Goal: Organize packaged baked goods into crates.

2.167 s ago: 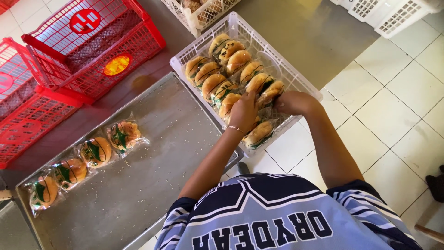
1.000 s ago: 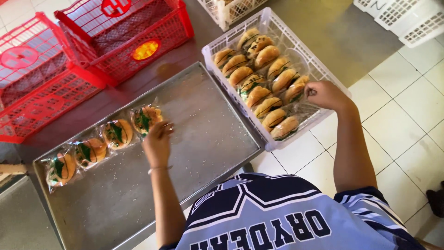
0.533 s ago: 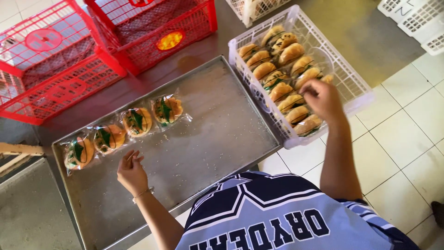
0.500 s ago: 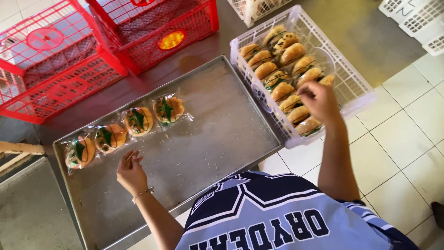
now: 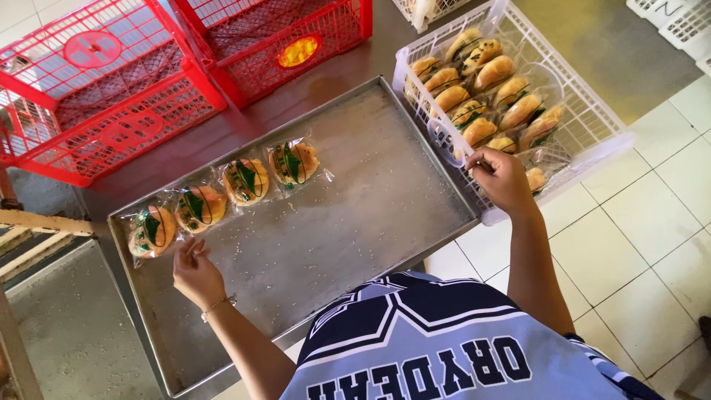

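Note:
Four wrapped buns lie in a row on the metal tray [image 5: 355, 215], from the left bun [image 5: 152, 230] to the right bun [image 5: 295, 163]. My left hand [image 5: 196, 270] hovers over the tray just below the two leftmost buns, fingers apart, holding nothing. My right hand [image 5: 500, 178] is at the near edge of the white crate [image 5: 592, 152], which holds several wrapped buns [image 5: 481, 132]. Its fingers are curled and pinch the clear wrapper of a bun there.
Two red plastic crates [image 5: 111, 111] [image 5: 289, 37] stand beyond the tray. A wooden frame [image 5: 37, 230] is at the left. More white crates [image 5: 674, 22] sit at the top right. White floor tiles [image 5: 629, 244] lie at the right.
My left hand left the white crate, set a fourth bun on the tray and drew back toward the row's left end. My right hand stayed at the crate.

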